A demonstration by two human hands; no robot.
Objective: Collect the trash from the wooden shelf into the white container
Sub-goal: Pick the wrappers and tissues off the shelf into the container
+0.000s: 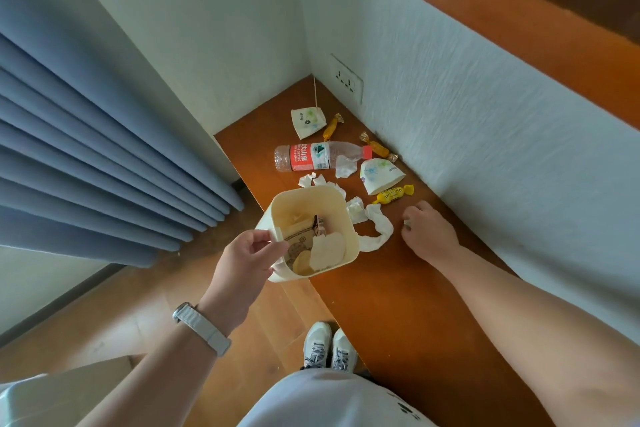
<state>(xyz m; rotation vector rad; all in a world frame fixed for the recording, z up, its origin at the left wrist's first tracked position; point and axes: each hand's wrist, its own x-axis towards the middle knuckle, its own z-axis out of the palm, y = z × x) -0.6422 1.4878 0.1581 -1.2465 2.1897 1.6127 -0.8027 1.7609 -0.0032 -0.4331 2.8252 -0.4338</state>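
My left hand (242,262) grips the near rim of the white container (349,236), holding it at the shelf's left edge; paper scraps and a brown wrapper lie inside. My right hand (427,230) rests on the wooden shelf (398,305) with fingers curled around something small that I cannot make out. Just left of it lies a twisted white tissue (379,229). Farther back lie a clear plastic bottle (311,157) on its side, two crushed paper cups (306,122) (379,175), a yellow candy (393,194), orange candies (377,147) (331,127) and torn tissue bits (344,166).
A white textured wall (485,149) with a socket (346,78) runs along the shelf's right side. Blue curtains (86,149) hang at the left. A thin stick (315,92) leans in the far corner. My white shoes (329,347) stand on the wood floor below.
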